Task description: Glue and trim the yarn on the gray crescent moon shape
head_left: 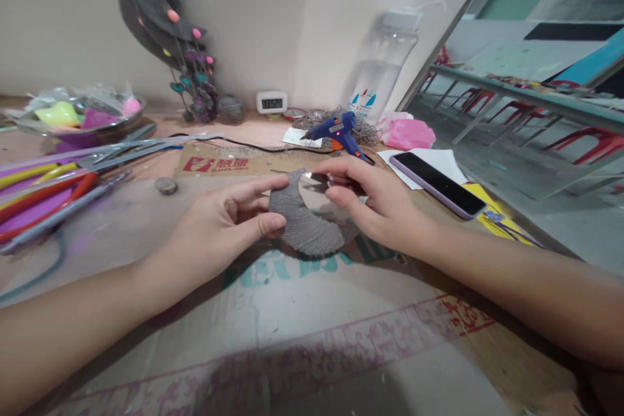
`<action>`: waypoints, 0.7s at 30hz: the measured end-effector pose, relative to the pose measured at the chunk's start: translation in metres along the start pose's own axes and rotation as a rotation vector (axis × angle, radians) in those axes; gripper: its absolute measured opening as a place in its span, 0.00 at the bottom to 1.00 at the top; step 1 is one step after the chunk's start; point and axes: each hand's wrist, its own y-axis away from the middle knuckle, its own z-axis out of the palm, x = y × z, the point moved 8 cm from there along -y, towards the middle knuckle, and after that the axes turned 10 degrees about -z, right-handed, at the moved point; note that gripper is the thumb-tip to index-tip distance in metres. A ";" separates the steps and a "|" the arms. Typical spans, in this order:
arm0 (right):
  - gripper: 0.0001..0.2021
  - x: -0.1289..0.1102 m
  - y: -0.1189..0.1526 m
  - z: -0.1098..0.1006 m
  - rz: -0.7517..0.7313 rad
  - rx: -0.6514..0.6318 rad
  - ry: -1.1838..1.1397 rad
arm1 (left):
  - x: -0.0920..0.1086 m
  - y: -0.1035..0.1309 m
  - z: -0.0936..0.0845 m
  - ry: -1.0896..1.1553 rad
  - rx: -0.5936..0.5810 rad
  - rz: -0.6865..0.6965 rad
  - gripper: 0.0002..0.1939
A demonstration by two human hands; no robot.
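A grey yarn-wrapped crescent [307, 227] is pinched at its left side between the thumb and fingers of my left hand [219, 221]. It is held just over the cardboard, curving open toward the upper right. My right hand [377, 201] is closed on small thread snips [318, 183], whose two pointed blades face left, close to the crescent's upper tip and inner curve. The handle part is hidden by my fingers. Whether the blades touch the yarn, I cannot tell.
A blue glue gun [336, 131] with a lit red light lies behind my hands. Phone [436, 183] and paper are at right. Scissors [73, 198], a bowl [97, 130] and a decorated moon [160, 19] stand left; a water bottle [383, 68] and clock [272, 102] are behind.
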 end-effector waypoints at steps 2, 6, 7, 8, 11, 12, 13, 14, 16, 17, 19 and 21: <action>0.16 -0.013 0.001 0.002 -0.130 -0.080 0.114 | 0.002 -0.001 0.000 0.010 0.018 0.021 0.27; 0.18 -0.030 0.003 0.004 -0.299 -0.112 0.305 | 0.007 -0.002 -0.001 0.021 0.042 0.081 0.26; 0.18 -0.031 0.003 0.004 -0.315 -0.103 0.340 | 0.007 -0.002 -0.001 0.013 0.051 0.094 0.25; 0.18 -0.031 0.004 0.004 -0.321 -0.094 0.367 | 0.008 -0.002 -0.002 0.001 0.061 0.104 0.24; 0.15 -0.031 0.004 0.005 -0.335 -0.083 0.409 | 0.009 0.000 -0.004 -0.058 0.091 0.119 0.24; 0.14 -0.031 0.004 0.006 -0.347 -0.080 0.425 | 0.010 0.000 -0.004 -0.074 0.096 0.121 0.24; 0.13 -0.032 0.005 0.006 -0.364 -0.079 0.445 | 0.010 0.000 -0.004 -0.085 0.099 0.123 0.24; 0.12 -0.033 0.005 0.007 -0.384 -0.075 0.467 | 0.010 0.001 -0.004 -0.088 0.102 0.128 0.24; 0.12 -0.034 0.006 0.007 -0.417 -0.065 0.513 | 0.010 0.001 -0.004 -0.080 0.108 0.141 0.24; 0.12 -0.034 0.006 0.007 -0.427 -0.059 0.530 | 0.009 0.001 -0.004 -0.070 0.109 0.148 0.23; 0.11 -0.033 0.006 0.007 -0.439 -0.053 0.555 | 0.008 0.001 -0.004 -0.047 0.100 0.158 0.23; 0.11 -0.031 0.006 0.007 -0.444 -0.057 0.577 | 0.006 0.000 -0.003 -0.030 0.086 0.154 0.22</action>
